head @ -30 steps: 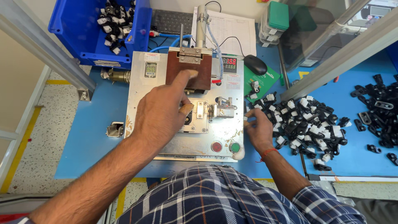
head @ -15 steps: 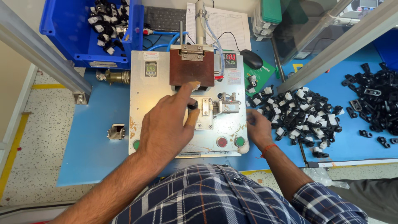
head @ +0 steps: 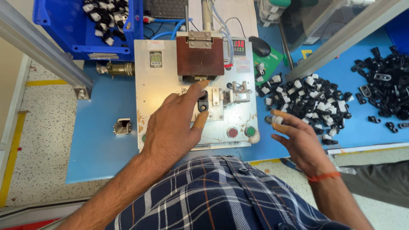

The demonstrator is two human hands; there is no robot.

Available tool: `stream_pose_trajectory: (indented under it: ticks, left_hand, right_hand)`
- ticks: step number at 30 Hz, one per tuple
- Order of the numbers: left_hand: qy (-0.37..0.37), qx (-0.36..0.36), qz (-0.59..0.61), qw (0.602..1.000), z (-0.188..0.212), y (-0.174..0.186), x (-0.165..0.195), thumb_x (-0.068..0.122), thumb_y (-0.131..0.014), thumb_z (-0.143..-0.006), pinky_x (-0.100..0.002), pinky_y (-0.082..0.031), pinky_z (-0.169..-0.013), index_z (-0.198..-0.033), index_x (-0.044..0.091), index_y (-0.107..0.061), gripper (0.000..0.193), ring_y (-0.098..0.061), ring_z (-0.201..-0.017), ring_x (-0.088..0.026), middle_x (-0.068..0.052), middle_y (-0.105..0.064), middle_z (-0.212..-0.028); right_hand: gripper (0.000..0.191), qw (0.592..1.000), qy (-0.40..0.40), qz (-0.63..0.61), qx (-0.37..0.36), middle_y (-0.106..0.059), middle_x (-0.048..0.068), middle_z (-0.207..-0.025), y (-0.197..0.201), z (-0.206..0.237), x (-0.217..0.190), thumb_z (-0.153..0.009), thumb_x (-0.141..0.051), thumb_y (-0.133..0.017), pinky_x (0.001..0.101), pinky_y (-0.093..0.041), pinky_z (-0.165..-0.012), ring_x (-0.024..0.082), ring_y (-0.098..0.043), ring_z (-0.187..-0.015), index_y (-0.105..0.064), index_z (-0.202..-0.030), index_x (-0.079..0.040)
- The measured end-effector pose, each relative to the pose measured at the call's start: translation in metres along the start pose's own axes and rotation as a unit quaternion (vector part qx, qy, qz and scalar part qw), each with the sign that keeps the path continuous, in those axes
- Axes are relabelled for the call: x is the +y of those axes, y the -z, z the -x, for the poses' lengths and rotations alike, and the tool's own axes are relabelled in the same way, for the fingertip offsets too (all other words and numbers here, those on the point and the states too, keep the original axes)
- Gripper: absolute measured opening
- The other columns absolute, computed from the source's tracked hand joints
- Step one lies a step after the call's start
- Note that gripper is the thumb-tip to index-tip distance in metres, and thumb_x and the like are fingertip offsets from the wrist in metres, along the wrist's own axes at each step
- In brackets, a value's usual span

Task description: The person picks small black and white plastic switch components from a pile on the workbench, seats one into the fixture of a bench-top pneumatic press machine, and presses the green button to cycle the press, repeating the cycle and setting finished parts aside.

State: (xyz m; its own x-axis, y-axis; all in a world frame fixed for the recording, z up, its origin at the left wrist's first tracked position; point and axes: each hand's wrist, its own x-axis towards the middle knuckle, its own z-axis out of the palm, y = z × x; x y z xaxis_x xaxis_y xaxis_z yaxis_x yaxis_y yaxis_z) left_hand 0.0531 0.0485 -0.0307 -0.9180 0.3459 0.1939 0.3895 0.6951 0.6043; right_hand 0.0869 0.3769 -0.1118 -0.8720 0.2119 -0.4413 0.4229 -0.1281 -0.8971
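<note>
Your right hand [head: 298,138] has pulled back off the pile of black and white parts [head: 313,104] since a moment ago, now pinching one small white piece [head: 277,119] between thumb and forefinger, other fingers spread. Looks like the next part's ready. Your left hand [head: 174,123] still rests on the metal fixture [head: 191,91], thumb and forefinger closed around the small black part [head: 203,102] seated there.

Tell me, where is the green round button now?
In the head view, the green round button sits at the lower right corner of the grey metal fixture plate, just right of the red button and left of the right hand.
</note>
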Motion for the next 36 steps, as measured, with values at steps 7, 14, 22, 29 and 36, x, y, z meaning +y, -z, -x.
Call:
stream_pose_trajectory:
  ticks: [7, 14, 22, 29, 36]
  left_hand:
    - [-0.030, 0.010, -0.009, 0.999, 0.002, -0.001, -0.002, 0.019, -0.072, -0.089, -0.046, -0.054, -0.075, -0.144, 0.009, -0.046, 0.062, -0.064, -0.094, -0.030, -0.013, -0.072, -0.105]
    - [-0.055, 0.014, -0.007, 0.998, 0.005, 0.000, -0.006, 0.019, -0.072, -0.090, -0.045, -0.055, -0.077, -0.146, 0.009, -0.045, 0.063, -0.063, -0.099, -0.030, -0.015, -0.070, -0.110]
    - [-0.086, 0.036, -0.001, 0.996, -0.007, 0.007, -0.011, 0.016, -0.073, -0.090, -0.044, -0.054, -0.078, -0.145, 0.011, -0.045, 0.062, -0.064, -0.099, -0.029, -0.011, -0.071, -0.107]
    - [-0.092, 0.034, -0.010, 0.995, -0.026, 0.002, -0.018, 0.012, -0.078, -0.085, -0.044, -0.055, -0.075, -0.145, 0.012, -0.043, 0.070, -0.066, -0.095, -0.027, -0.010, -0.069, -0.098]
    - [-0.110, 0.011, -0.009, 0.994, -0.040, 0.003, -0.030, 0.015, -0.080, -0.084, -0.046, -0.059, -0.069, -0.141, 0.011, -0.044, 0.067, -0.074, -0.089, -0.032, -0.014, -0.073, -0.098]
  right_hand:
    - [0.051, 0.908, 0.010, 0.419, -0.015, -0.077, 0.004, -0.095, -0.031, 0.068, -0.014, -0.091, -0.024, -0.071, 0.0355, -0.057, -0.076, 0.017, -0.071, -0.080, -0.065, -0.141, -0.025]
    - [0.072, 0.783, 0.045, 0.620, 0.013, -0.074, 0.014, -0.086, -0.080, 0.069, 0.014, -0.097, -0.024, -0.065, 0.0423, -0.056, -0.073, 0.024, -0.072, -0.074, -0.033, -0.162, -0.027]
    - [0.044, 0.985, -0.008, 0.081, -0.152, -0.076, 0.013, -0.100, -0.036, 0.079, -0.042, -0.090, -0.018, -0.067, 0.0296, -0.055, -0.070, 0.014, -0.068, -0.081, -0.061, -0.132, -0.005]
    - [0.029, 0.978, -0.063, -0.009, -0.200, -0.076, 0.016, -0.102, -0.060, 0.099, -0.047, -0.094, -0.015, -0.069, 0.0323, -0.061, -0.075, 0.019, -0.073, -0.082, -0.066, -0.114, 0.006]
    - [0.031, 0.992, -0.056, 0.024, -0.113, -0.078, 0.015, -0.103, -0.098, 0.122, -0.062, -0.089, -0.008, -0.070, 0.0322, -0.062, -0.080, 0.018, -0.074, -0.086, -0.075, -0.116, 0.005]
